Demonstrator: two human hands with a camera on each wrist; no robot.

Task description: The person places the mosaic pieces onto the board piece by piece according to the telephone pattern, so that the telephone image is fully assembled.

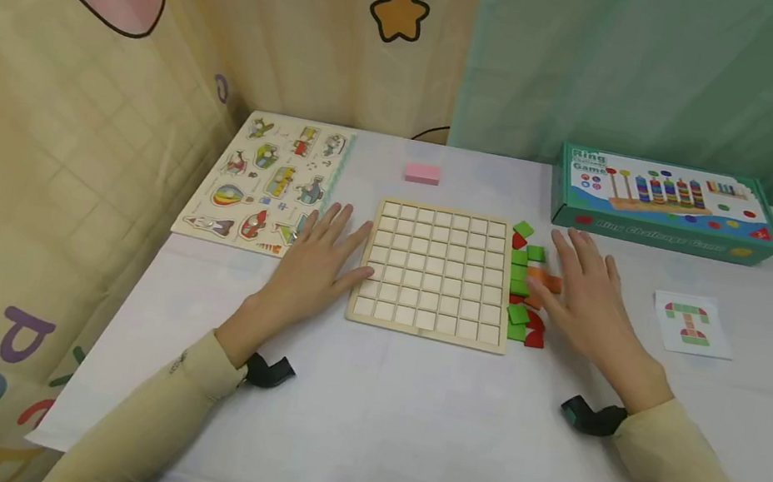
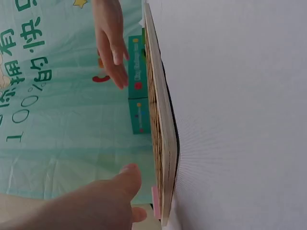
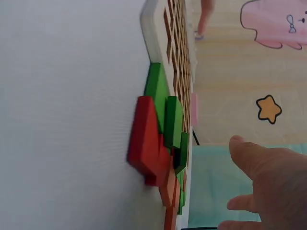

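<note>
A square wooden grid board (image 1: pixel 434 274) lies flat on the white table, its cells pale and unfilled. My left hand (image 1: pixel 313 263), fingers spread, is at the board's left edge; whether it touches the rim I cannot tell. Along the right edge is a loose cluster of small tiles: green tiles (image 1: pixel 519 271), red tiles (image 1: pixel 534 329) and orange tiles (image 1: pixel 537 277), some overlapping. Over and beside them hovers my right hand (image 1: pixel 586 298), fingers extended and holding nothing. In the right wrist view a red tile (image 3: pixel 145 139) is nearest the camera, apart from the thumb.
A pattern card (image 1: pixel 692 325) with a green, red and orange figure lies at the right. Behind it stands a green Ring Challenge Game box (image 1: pixel 673 206). A pink block (image 1: pixel 422 173) sits beyond the board. At the left lies a picture puzzle board (image 1: pixel 267 180), partly under my left fingers.
</note>
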